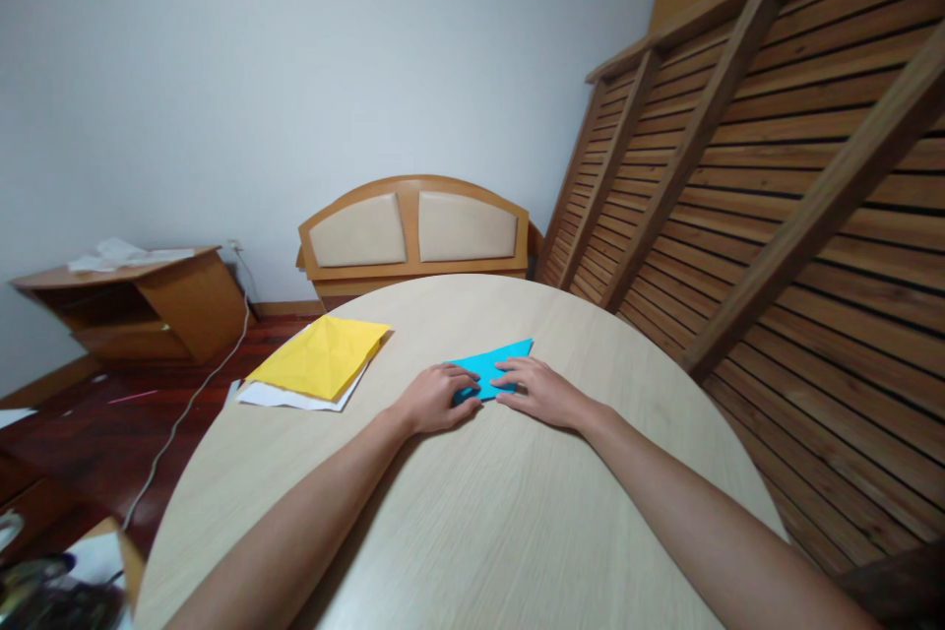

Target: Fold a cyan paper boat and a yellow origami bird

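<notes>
A folded sheet of blue paper (491,366) lies on the pale round table (472,532), one pointed corner reaching up to the right. My left hand (439,398) rests on its left part, the fingers bent and the thumb apart from them. On the right part lie the spread fingers of my right hand (542,392), pressed down against the paper. Both hands hide some of the folds and the lower edge. To the left of my left hand sits a creased yellow paper (321,354), with white paper (295,401) showing from under it.
Beyond the table stands a wooden headboard (411,226) with cream panels. A slatted wooden frame (738,197) leans along the right. At left are a low wooden cabinet (184,305) with white papers on top and a cable (177,428) trailing across the dark floor.
</notes>
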A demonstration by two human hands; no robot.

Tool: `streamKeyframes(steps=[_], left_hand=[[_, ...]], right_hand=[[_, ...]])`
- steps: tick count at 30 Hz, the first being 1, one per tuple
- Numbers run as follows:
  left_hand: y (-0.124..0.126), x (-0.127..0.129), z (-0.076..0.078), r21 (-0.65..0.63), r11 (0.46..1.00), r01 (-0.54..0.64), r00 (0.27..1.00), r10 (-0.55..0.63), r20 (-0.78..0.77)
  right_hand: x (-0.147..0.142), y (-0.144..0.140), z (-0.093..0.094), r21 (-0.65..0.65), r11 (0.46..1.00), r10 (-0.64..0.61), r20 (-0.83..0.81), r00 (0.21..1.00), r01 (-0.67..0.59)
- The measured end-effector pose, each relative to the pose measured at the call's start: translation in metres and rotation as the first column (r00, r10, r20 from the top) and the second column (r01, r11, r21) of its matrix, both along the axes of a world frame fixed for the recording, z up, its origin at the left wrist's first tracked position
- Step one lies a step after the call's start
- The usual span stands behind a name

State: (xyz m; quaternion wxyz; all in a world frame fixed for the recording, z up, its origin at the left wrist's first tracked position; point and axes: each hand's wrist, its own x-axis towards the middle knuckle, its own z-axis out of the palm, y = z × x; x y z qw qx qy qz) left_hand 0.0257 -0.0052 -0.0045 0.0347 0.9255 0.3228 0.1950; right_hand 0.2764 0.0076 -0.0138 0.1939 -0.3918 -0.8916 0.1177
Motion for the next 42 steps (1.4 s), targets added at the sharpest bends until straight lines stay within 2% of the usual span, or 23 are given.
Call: streamKeyframes(steps=[7,12,27,34,42], left_hand=[[-0.002,0.002,0.004,-0.004,0.997,-0.077,0.997,0.077,-0.017],[-0.005,0.001,0.008,0.000,0.997,-0.073,0.997,0.073,-0.035],[0.000,0.000,0.000,-0.026,0.965,-0.262,0.965,0.262,-0.024],[0.002,0.000,-0.002,-0.043,0.951,-0.306,0.952,0.307,0.012],[0.005,-0.002,-0.005,-0.054,0.939,-0.339,0.939,0.342,0.045]], right_hand=[[-0.001,0.000,-0.002,0.009,1.000,0.016,-0.038,0.999,-0.016],[-0.002,-0.003,0.003,-0.011,1.000,0.025,-0.072,0.997,-0.025],[-0.002,-0.004,0.006,-0.020,1.000,0.021,-0.122,0.992,-0.023],[-0.004,-0.003,0.005,0.039,0.999,0.010,-0.093,0.996,-0.006],[-0.003,-0.005,0.009,0.032,0.999,0.016,-0.097,0.995,-0.013]])
